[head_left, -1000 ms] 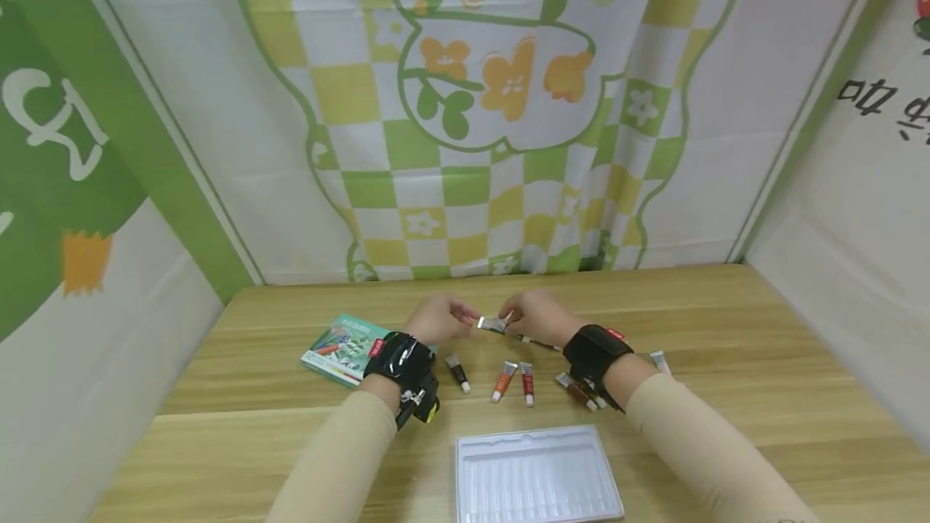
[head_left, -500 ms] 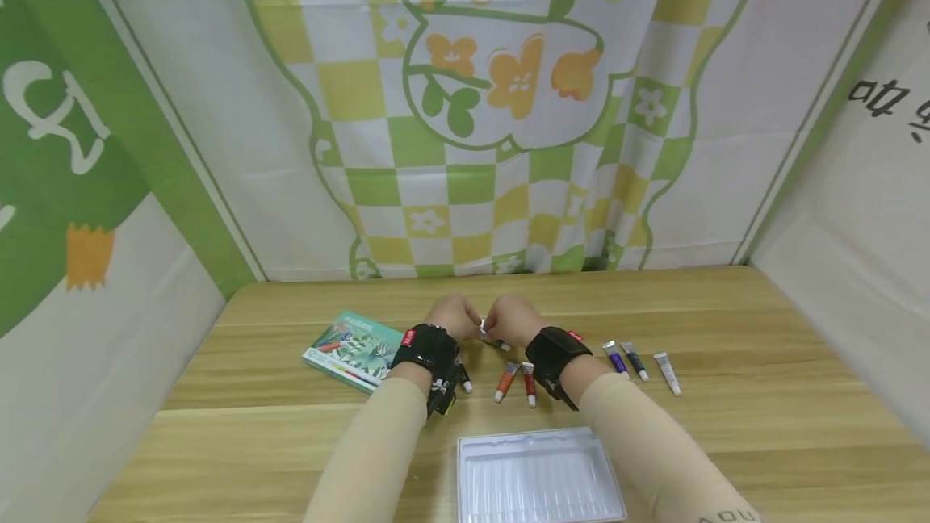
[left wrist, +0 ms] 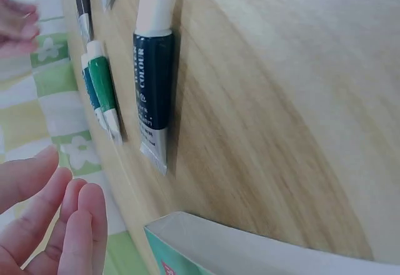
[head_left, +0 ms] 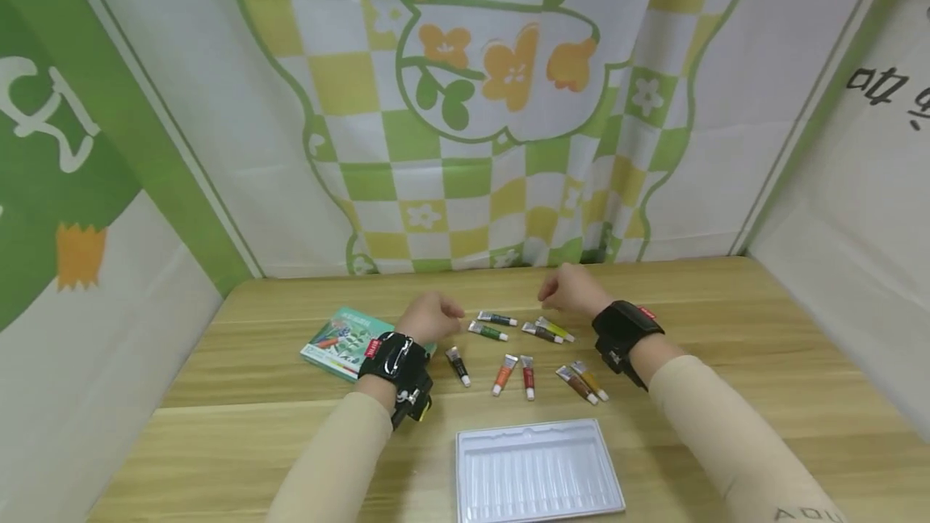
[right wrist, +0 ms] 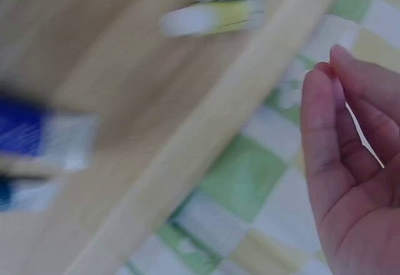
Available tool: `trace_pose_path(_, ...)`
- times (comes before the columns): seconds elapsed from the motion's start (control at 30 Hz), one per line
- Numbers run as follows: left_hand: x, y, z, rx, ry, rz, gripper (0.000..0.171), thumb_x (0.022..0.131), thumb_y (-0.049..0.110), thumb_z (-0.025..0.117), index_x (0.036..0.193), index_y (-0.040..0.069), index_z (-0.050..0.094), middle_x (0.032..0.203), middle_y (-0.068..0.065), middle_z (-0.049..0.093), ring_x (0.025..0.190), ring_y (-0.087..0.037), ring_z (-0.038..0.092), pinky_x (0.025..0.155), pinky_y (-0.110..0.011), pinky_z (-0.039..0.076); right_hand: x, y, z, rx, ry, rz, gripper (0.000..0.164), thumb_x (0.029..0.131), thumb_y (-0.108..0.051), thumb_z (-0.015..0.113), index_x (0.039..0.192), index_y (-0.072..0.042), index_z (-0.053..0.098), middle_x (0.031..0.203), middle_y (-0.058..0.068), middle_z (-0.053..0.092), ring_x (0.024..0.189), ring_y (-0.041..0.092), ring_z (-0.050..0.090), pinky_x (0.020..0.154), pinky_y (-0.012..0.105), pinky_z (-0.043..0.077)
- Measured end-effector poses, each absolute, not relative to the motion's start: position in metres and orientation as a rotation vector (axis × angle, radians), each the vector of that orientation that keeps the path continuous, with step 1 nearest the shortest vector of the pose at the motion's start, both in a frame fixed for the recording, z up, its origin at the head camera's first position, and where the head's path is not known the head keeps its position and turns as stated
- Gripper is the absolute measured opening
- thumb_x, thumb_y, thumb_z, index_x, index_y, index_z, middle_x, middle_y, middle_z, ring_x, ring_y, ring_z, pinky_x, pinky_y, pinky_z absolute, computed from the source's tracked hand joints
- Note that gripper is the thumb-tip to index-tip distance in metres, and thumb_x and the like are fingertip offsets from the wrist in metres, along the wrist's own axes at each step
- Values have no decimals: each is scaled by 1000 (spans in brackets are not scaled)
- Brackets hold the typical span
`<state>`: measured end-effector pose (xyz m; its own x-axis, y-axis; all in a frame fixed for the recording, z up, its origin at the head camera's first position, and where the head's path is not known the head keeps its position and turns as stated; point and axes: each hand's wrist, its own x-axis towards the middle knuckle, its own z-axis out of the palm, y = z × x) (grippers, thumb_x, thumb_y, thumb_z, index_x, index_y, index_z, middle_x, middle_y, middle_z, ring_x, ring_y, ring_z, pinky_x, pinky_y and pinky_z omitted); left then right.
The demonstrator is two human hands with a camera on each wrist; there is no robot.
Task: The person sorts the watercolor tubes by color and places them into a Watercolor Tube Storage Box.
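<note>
My left hand (head_left: 430, 318) hovers left of a green paint tube (head_left: 488, 331) and a dark blue-green tube (head_left: 498, 319), lying side by side. Its fingers are loosely bent around nothing; in the left wrist view a black tube (left wrist: 154, 81) lies beyond them. Farther right, my right hand (head_left: 574, 290) is above the back of the table, near a yellow tube (head_left: 556, 328) and a dark tube (head_left: 542, 332). In the right wrist view its thumb and fingertips come together, with nothing visible between them. A blue-purple tube (right wrist: 22, 130) shows there, blurred.
Orange (head_left: 504, 375) and red tubes (head_left: 528, 378) lie mid-table, with brown (head_left: 577, 385) and ochre tubes (head_left: 590, 381) to their right. In front stands a ridged white plastic tray (head_left: 538, 474). A teal printed box (head_left: 347, 340) lies left, by my left wrist.
My hands came together over the green and blue-green tubes, then parted. The left moved left, the right moved right and back. Those two tubes now lie on the table, let go.
</note>
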<state>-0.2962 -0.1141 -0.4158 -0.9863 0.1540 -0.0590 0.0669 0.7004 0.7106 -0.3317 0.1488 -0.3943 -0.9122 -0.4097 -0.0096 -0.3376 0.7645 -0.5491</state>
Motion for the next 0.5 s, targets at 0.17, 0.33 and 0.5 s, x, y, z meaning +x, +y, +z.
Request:
trace_pose_path(0.17,-289,-114,-412,261,2784,1183,16,82,-2,76,98,-4,76,93,-11,74,83,-21,65,75,-34,55,-322,156,-408,-648,2826,-737,5,86,0,76,91,1,78,88,7,74,81,23,67,75,39,56)
trace_pose_path(0.33,-283,-104,-409,295,2749,1178,20,82,-1,77,102,-3,77,93,-10,74,83,-21,65,75,-34,55,-318,148,-413,-614,2810,-675,4,84,0,79,85,-2,77,84,3,70,77,19,63,72,35,55)
trace_pose_path(0.5,-281,-98,-410,372,2716,1198,18,83,-2,78,101,-3,78,88,-6,73,81,-17,64,75,-31,54,-316,160,-411,-629,2781,-744,11,86,6,72,77,-1,71,73,1,62,66,15,53,62,30,47)
